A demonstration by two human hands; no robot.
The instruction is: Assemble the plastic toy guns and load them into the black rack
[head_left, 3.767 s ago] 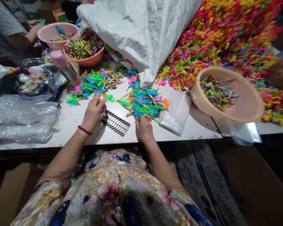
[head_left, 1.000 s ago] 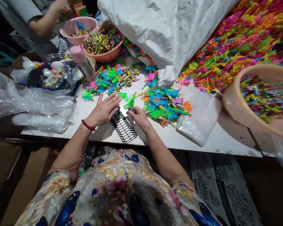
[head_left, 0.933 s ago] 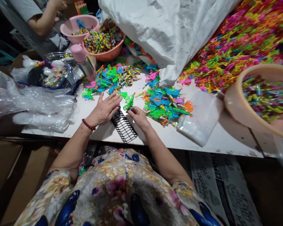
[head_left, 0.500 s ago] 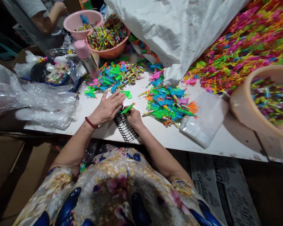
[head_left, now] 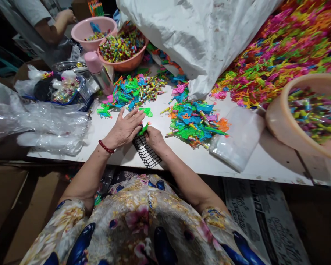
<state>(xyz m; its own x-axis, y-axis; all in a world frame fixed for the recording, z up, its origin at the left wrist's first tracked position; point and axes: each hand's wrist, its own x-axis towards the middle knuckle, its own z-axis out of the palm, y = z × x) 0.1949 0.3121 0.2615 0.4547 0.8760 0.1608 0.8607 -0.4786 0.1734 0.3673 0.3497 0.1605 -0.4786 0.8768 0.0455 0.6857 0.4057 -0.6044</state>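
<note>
My right hand is closed around a small green plastic toy gun, held over the far end of a black grid-like rack. My left hand, with a red bead bracelet at the wrist, is open, its fingers stretched out beside the toy gun; its thumb side is partly hidden. Another green toy gun lies just past the left fingertips. To the right is a pile of blue, green and orange toy guns mixed with small striped tubes.
Beyond my left hand lies another toy-gun pile, near a pink-capped flask. An orange basin and a beige tub hold striped tubes. Clear plastic bags lie at the right. A person's arm shows at the far left.
My right hand has shifted slightly left, and the green toy gun has turned and come lower toward the rack. My left hand stays nearly in place. The whole view has shifted slightly.
</note>
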